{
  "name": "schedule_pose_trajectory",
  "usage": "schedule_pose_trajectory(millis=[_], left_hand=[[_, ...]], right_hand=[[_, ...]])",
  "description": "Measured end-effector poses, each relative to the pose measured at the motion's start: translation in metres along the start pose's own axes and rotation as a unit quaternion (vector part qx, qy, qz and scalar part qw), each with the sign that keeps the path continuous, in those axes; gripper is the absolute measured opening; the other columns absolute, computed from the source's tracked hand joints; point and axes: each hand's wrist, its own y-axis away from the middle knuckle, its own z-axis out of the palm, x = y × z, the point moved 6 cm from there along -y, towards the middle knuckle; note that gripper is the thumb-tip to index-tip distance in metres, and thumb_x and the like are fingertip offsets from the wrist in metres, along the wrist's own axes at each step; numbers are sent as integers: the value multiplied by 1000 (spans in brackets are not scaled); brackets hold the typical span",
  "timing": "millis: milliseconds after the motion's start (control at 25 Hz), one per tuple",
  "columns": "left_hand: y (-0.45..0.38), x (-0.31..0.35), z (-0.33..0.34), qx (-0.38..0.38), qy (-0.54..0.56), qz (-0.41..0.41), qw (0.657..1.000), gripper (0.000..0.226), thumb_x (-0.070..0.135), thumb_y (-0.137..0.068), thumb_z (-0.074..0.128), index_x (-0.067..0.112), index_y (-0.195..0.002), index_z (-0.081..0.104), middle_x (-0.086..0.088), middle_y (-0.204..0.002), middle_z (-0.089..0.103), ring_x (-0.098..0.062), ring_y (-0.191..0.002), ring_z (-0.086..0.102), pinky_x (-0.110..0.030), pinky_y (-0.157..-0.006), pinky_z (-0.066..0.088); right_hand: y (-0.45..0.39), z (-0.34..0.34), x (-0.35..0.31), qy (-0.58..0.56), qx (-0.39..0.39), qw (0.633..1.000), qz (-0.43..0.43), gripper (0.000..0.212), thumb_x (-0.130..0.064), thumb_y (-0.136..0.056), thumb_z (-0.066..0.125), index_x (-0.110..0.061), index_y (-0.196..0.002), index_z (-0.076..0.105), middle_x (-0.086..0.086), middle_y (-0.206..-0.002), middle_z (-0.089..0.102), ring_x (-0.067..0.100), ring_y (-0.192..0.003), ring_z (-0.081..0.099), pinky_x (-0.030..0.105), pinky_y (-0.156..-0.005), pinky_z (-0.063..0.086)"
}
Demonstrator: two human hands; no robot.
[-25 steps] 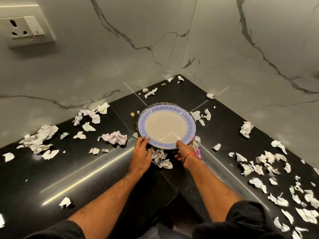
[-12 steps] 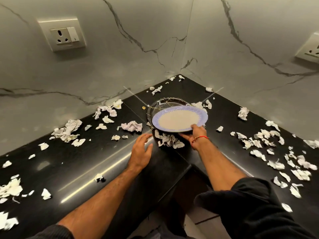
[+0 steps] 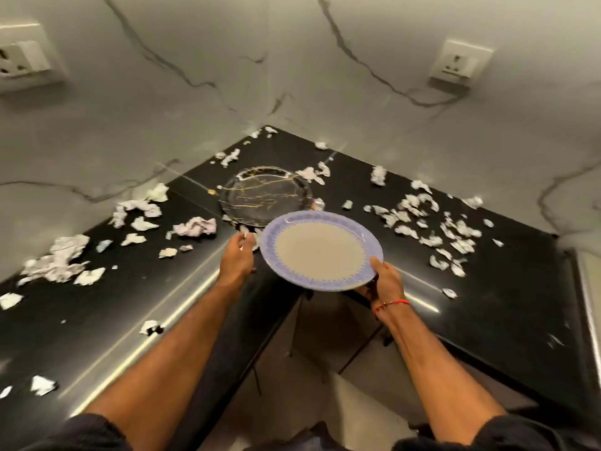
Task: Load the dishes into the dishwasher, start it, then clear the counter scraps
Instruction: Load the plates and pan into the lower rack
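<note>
A round plate (image 3: 320, 250) with a blue patterned rim and a beige middle hangs in the air over the counter's inner corner edge. My right hand (image 3: 383, 281) grips its near right rim, thumb on top. A dark glass plate (image 3: 263, 195) with gold veins lies on the black counter (image 3: 507, 288) behind it. My left hand (image 3: 237, 258) rests at the counter edge left of the blue plate, fingers loosely spread, holding nothing. Crumpled white paper scraps (image 3: 195, 226) lie scattered over both wings of the counter.
The counter forms an L in a corner of marble walls. One socket (image 3: 19, 63) sits on the left wall and another socket (image 3: 457, 65) on the right wall. Cabinet fronts and floor (image 3: 325, 385) show below between my arms.
My right hand has lifted the blue plate off the dark glass plate and drawn it toward me. My left hand let go of the plate and stays at the counter edge.
</note>
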Motion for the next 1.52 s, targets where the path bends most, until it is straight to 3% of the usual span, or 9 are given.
schedule_pose_trajectory(millis=[80, 200, 400, 680, 800, 920, 1200, 1320, 1520], left_hand=[[6, 6, 34, -64, 28, -9, 998, 31, 33, -107, 44, 10, -119, 61, -8, -107, 67, -26, -94, 67, -35, -70, 58], [27, 10, 97, -129, -43, 22, 990, 25, 26, -104, 53, 9, -96, 68, -7, -87, 69, -22, -83, 63, -33, -71, 53], [96, 7, 210, -235, -98, 79, 964, 26, 24, -105, 51, 10, -117, 70, -4, -95, 73, -21, -87, 70, -35, -80, 58], [256, -22, 356, -395, -166, 110, 897, 19, 26, -101, 59, 16, -111, 73, 0, -97, 77, -20, -90, 74, -41, -85, 61], [336, -42, 409, -465, -186, 118, 857, 6, 22, -97, 67, 24, -98, 73, 0, -94, 78, -22, -87, 76, -49, -81, 62], [406, -70, 455, -496, -242, 158, 819, 12, 23, -96, 68, 18, -106, 70, -3, -103, 76, -25, -96, 73, -51, -90, 59], [548, -135, 549, -585, -337, 267, 687, 18, 16, -97, 64, 9, -113, 62, -9, -108, 73, -25, -96, 69, -41, -90, 55], [605, -164, 592, -626, -352, 320, 618, 16, 16, -98, 62, 12, -114, 61, -5, -107, 71, -20, -92, 65, -31, -80, 48], [678, -247, 673, -689, -369, 320, 536, 16, 11, -99, 59, 11, -114, 61, -3, -106, 69, -19, -94, 62, -30, -81, 47]], right_hand=[[15, -41, -7, 0, 24, 999, -28, 18, -25, -96, 59, -10, -104, 65, 9, -89, 73, 27, -75, 70, 38, -61, 57], [44, -108, -24, -2, 68, 994, -91, 24, -20, -96, 59, 0, -105, 66, 19, -97, 69, 30, -83, 64, 44, -81, 53], [107, -231, -37, 4, 169, 976, -136, 25, -19, -98, 58, -11, -74, 54, 9, -73, 57, 24, -68, 52, 36, -68, 44], [234, -432, -11, -20, 327, 924, -199, 3, -14, -98, 57, -15, -96, 56, 2, -85, 66, 8, -67, 64, 26, -65, 54], [293, -509, 21, -41, 393, 898, -194, 4, -16, -99, 56, -19, -102, 58, 7, -88, 68, 17, -71, 65, 32, -67, 56], [350, -571, 57, -57, 450, 874, -173, 9, -15, -98, 58, -22, -94, 60, 5, -71, 61, 23, -59, 55, 38, -65, 50], [456, -666, 126, -65, 579, 801, -137, 16, -4, -91, 65, -19, -94, 68, 15, -94, 71, 33, -89, 66, 47, -85, 57], [483, -694, 147, -40, 650, 750, -113, 32, 4, -88, 63, -28, -92, 66, 3, -89, 69, 23, -85, 64, 42, -82, 55], [500, -743, 205, 8, 736, 676, -43, 22, 1, -89, 64, -16, -103, 69, 2, -95, 71, 20, -90, 67, 39, -83, 58]])
